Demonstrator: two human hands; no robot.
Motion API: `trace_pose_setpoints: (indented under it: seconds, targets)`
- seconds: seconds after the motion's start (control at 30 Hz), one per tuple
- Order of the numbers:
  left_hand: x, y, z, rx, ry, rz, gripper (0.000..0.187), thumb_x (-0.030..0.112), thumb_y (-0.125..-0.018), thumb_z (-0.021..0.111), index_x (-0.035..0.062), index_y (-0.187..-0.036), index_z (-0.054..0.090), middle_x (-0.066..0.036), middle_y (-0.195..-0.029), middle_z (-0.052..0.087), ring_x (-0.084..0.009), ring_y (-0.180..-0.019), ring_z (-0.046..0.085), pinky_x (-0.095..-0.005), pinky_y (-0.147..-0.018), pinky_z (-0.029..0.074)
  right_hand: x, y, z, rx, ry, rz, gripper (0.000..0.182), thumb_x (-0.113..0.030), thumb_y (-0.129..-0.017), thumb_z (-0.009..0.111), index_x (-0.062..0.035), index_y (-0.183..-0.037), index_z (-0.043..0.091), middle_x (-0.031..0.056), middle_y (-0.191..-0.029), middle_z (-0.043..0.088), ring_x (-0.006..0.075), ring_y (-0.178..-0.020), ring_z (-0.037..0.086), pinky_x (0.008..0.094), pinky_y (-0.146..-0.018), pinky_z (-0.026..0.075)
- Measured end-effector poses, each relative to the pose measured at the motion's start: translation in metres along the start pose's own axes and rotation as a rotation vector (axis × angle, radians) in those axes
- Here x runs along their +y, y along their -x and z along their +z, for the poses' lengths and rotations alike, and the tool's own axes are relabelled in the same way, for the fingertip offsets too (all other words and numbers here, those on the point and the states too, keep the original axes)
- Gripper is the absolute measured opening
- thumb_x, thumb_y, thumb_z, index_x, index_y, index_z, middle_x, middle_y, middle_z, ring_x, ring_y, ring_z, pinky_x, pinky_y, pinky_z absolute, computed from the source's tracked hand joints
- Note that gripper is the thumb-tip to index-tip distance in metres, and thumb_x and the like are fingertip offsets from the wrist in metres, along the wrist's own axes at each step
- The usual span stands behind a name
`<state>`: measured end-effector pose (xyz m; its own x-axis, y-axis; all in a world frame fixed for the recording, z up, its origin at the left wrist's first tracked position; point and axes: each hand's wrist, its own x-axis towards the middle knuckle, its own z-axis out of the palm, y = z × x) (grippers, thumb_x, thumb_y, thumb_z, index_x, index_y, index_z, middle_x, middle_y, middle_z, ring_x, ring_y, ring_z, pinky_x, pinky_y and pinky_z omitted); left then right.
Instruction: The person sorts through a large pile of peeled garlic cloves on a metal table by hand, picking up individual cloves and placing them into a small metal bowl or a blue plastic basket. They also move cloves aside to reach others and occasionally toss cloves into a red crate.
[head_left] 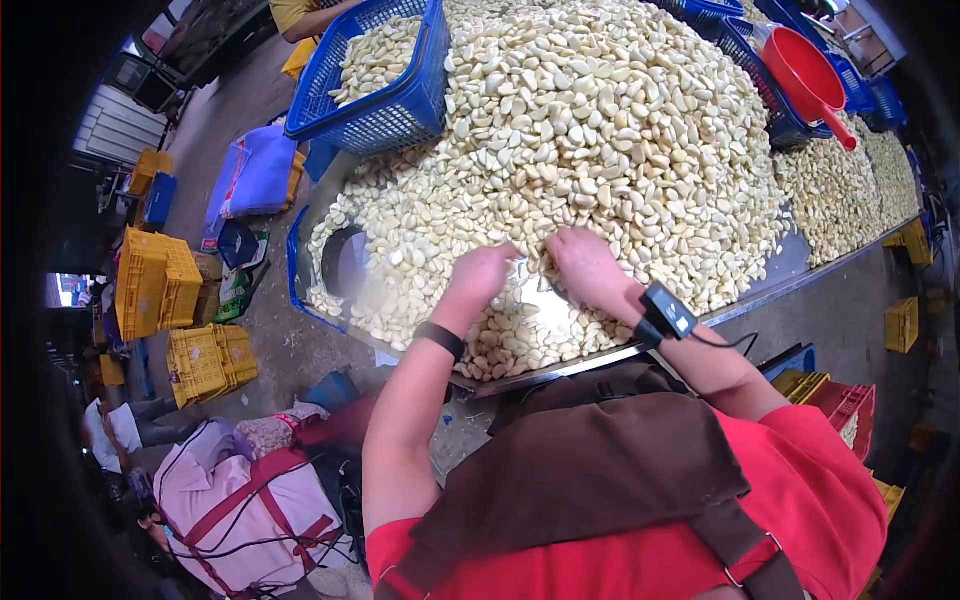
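A large heap of peeled garlic cloves (620,130) covers the metal table (735,300) in front of me. My left hand (482,274) is over the near side of the heap, its fingers pinched together with a pale clove at the tips. Close beside it, my right hand (588,266) is closed with its fingers curled down at the cloves; what they hold, if anything, is hidden. Between and below both hands a patch of shiny bare metal shows among loose cloves.
A blue basket (375,125) of cloves stands at the heap's left. A red scoop (805,80) lies over blue baskets at the back right. Yellow crates (155,285) stand on the floor at left. A person in pink clothing (240,500) is at lower left; another person's yellow sleeve (297,17) shows at top.
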<state>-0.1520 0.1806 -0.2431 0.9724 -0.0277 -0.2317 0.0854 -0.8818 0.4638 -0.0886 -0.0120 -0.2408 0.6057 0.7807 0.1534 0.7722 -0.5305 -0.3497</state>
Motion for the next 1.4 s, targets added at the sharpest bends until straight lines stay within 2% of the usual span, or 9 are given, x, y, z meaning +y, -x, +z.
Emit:
trace_pose_setpoints:
  seconds: [0.13, 0.27, 0.43, 0.63, 0.73, 1.23, 1.3, 1.33, 1.4]
  targets:
    - [-0.051, -0.015, -0.017, 0.048, -0.184, -0.287, 0.026, 0.017, -0.085, 0.05, 0.0192, -0.108, 0.06, -0.014, -0.087, 0.067, -0.0304, -0.081, 0.065, -0.0425, -0.071, 0.05, -0.036, 0.024, 0.02, -0.605, 0.006, 0.001, 0.009, -0.003, -0.075, 0.054, -0.0002, -0.08, 0.061, 0.016, -0.084, 0.059, 0.0306, -0.076, 0.061, 0.0388, -0.068, 0.052]
    - [-0.057, -0.018, -0.043, 0.186, -0.205, -0.374, 0.03, 0.02, -0.085, 0.054, 0.0198, -0.115, 0.06, -0.015, -0.087, 0.067, -0.0276, -0.079, 0.065, -0.0389, -0.069, 0.051, -0.053, 0.025, 0.015, -0.303, -0.294, -0.041, 0.007, -0.003, -0.072, 0.057, -0.0019, -0.076, 0.062, 0.0143, -0.081, 0.058, 0.0301, -0.075, 0.06, 0.0399, -0.067, 0.051]
    - [-0.022, 0.019, 0.0, -0.174, 0.201, -0.001, 0.021, 0.032, -0.082, 0.055, 0.0196, -0.094, 0.067, -0.014, -0.082, 0.067, -0.0308, -0.079, 0.064, -0.0394, -0.071, 0.051, -0.01, -0.013, 0.03, 0.009, -0.069, -0.168, 0.005, -0.004, -0.067, 0.058, -0.0048, -0.068, 0.063, 0.0101, -0.081, 0.055, 0.0258, -0.082, 0.055, 0.0366, -0.074, 0.045]
    - [-0.025, 0.051, -0.002, -0.225, -0.048, -0.23, 0.016, 0.024, -0.08, 0.06, 0.0098, -0.086, 0.063, -0.014, -0.082, 0.066, -0.0319, -0.078, 0.064, -0.0427, -0.069, 0.049, -0.02, -0.015, 0.031, -0.051, 0.025, -0.169, 0.006, -0.007, -0.068, 0.06, -0.0069, -0.071, 0.064, 0.008, -0.084, 0.054, 0.0246, -0.086, 0.054, 0.0348, -0.075, 0.041]
    - [-0.006, 0.036, 0.003, 0.181, -0.008, -0.071, 0.023, 0.021, -0.081, 0.059, 0.011, -0.102, 0.055, -0.015, -0.077, 0.066, -0.0334, -0.073, 0.064, -0.0436, -0.066, 0.05, -0.021, -0.017, 0.038, -0.022, 0.022, -0.185, 0.004, -0.009, -0.069, 0.06, -0.0069, -0.072, 0.063, 0.008, -0.081, 0.054, 0.0242, -0.083, 0.055, 0.0351, -0.073, 0.041]
    - [-0.023, 0.006, 0.042, 0.102, -0.051, -0.329, 0.028, 0.02, -0.08, 0.061, -0.0002, -0.097, 0.052, -0.019, -0.075, 0.065, -0.0339, -0.07, 0.065, -0.0425, -0.066, 0.051, -0.021, 0.01, 0.045, -0.062, -0.017, -0.09, 0.01, -0.012, -0.074, 0.056, -0.0039, -0.077, 0.059, 0.0128, -0.076, 0.056, 0.0294, -0.075, 0.058, 0.0409, -0.066, 0.046]
    - [-0.028, 0.009, 0.045, 0.169, 0.521, -0.363, 0.019, 0.021, -0.082, 0.056, 0.0022, -0.085, 0.054, -0.01, -0.069, 0.063, -0.0216, -0.061, 0.061, -0.0335, -0.054, 0.049, -0.022, 0.008, 0.04, -0.027, -0.156, 0.019, 0.016, -0.018, -0.081, 0.055, -0.0022, -0.078, 0.057, 0.0153, -0.075, 0.058, 0.0341, -0.073, 0.059, 0.0436, -0.065, 0.047]
    - [-0.011, 0.011, 0.008, -0.154, 0.906, -0.506, 0.021, 0.023, -0.084, 0.052, 0.0027, -0.083, 0.055, -0.006, -0.07, 0.061, -0.0138, -0.056, 0.056, -0.0264, -0.043, 0.042, -0.026, 0.003, 0.031, -0.025, -0.318, 0.142, 0.017, -0.018, -0.083, 0.053, -0.0019, -0.078, 0.056, 0.0163, -0.075, 0.058, 0.0353, -0.071, 0.058, 0.0443, -0.064, 0.047]
    - [-0.006, 0.024, -0.006, -0.158, 1.247, -0.554, 0.023, 0.025, -0.085, 0.05, 0.0033, -0.084, 0.056, -0.006, -0.072, 0.061, -0.0135, -0.056, 0.056, -0.0246, -0.04, 0.039, -0.029, -0.005, 0.012, -0.022, -0.624, 0.398, 0.018, -0.019, -0.086, 0.053, -0.0019, -0.082, 0.056, 0.0185, -0.076, 0.059, 0.0366, -0.069, 0.058, 0.0443, -0.064, 0.047]
